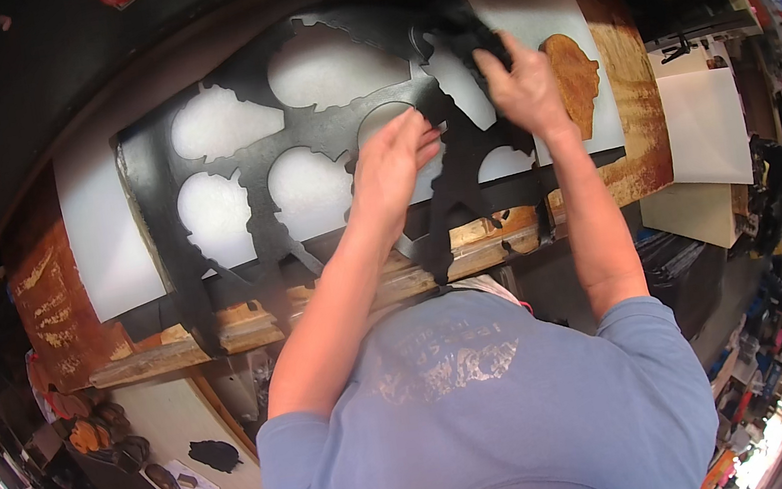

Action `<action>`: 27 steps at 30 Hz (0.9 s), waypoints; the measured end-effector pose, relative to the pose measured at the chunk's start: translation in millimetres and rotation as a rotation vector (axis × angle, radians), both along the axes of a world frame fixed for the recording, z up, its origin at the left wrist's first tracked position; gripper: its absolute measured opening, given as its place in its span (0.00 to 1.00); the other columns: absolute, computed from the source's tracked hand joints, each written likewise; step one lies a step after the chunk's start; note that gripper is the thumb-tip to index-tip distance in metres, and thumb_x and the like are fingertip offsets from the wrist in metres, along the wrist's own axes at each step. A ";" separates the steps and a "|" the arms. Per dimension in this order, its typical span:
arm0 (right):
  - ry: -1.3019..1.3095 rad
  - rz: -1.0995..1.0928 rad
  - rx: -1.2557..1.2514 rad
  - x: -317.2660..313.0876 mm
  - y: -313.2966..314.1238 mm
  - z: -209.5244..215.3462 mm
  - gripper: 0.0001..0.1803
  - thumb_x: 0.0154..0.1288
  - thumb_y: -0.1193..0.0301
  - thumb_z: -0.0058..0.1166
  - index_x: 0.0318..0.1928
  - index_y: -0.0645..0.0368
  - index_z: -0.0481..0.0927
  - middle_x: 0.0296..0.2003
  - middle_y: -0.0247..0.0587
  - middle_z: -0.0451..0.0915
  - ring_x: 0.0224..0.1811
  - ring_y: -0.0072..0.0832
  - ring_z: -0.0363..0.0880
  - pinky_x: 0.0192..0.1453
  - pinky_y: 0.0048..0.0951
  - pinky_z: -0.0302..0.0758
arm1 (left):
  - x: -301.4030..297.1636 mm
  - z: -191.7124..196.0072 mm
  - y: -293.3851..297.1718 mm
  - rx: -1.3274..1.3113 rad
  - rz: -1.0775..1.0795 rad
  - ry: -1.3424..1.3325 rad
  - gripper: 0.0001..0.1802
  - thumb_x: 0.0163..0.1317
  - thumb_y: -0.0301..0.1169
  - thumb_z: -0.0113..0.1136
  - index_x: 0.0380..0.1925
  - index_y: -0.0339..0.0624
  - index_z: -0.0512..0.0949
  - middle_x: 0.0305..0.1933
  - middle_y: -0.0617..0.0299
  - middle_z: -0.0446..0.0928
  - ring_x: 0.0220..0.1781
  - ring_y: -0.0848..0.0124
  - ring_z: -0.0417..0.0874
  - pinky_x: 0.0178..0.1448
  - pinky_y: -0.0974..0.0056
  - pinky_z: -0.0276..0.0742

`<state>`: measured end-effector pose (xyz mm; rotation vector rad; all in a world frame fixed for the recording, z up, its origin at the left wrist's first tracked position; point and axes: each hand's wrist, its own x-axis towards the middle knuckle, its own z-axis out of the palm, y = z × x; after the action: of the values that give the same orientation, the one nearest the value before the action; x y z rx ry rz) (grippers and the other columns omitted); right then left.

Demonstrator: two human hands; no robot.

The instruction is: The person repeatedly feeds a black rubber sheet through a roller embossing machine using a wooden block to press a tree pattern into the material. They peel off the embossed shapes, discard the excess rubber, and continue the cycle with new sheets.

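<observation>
A large black sheet (272,144), which looks like leather or a similar material, lies over a white board (103,242). Several rounded, notched shapes are cut out of it, and white shows through the holes. My left hand (386,166) is over the middle of the sheet, fingers curled together beside a narrow strip; what they pinch, if anything, is hidden. Farther right, my right hand (527,91) grips blurred, bunched black material at the sheet's far right corner between thumb and fingers. A brown flat piece (573,81) with a notched edge lies on the board just right of that hand.
Under the board is a worn brown work surface (630,97) with a rough wooden front edge (151,363). Parts of the sheet hang over this edge. A dark machine beam (14,88) spans the far side. At lower left stands a side table (169,419) with small dark pieces.
</observation>
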<state>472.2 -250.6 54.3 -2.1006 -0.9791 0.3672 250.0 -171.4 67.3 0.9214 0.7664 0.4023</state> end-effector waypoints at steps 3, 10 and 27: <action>0.166 -0.045 0.186 31.2 -3.8 -3.5 0.17 0.75 0.64 0.63 0.51 0.68 0.86 0.37 0.45 0.89 0.38 0.26 0.82 0.48 0.33 0.80 | -15.2 8.5 -9.6 0.450 -0.003 0.094 0.18 0.79 0.35 0.59 0.56 0.30 0.83 0.57 0.52 0.87 0.56 0.65 0.88 0.67 0.61 0.80; 0.817 -0.119 0.553 67.0 -22.8 -1.2 0.16 0.74 0.72 0.66 0.57 0.68 0.84 0.49 0.43 0.89 0.46 0.29 0.89 0.51 0.31 0.87 | 1.5 -30.4 7.4 1.145 0.116 0.059 0.14 0.73 0.25 0.62 0.55 0.33 0.85 0.60 0.44 0.85 0.66 0.50 0.85 0.71 0.53 0.78; 0.234 -0.104 0.433 30.4 -42.5 54.4 0.18 0.76 0.76 0.62 0.61 0.71 0.81 0.47 0.47 0.90 0.43 0.33 0.91 0.49 0.32 0.86 | -5.7 -15.2 14.3 0.383 0.048 -0.054 0.35 0.84 0.51 0.50 0.75 0.32 0.69 0.74 0.43 0.76 0.75 0.51 0.77 0.81 0.52 0.70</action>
<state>502.6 -293.1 108.7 -1.6651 -0.7315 0.3076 244.3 -157.1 52.2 1.2459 0.6741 0.6281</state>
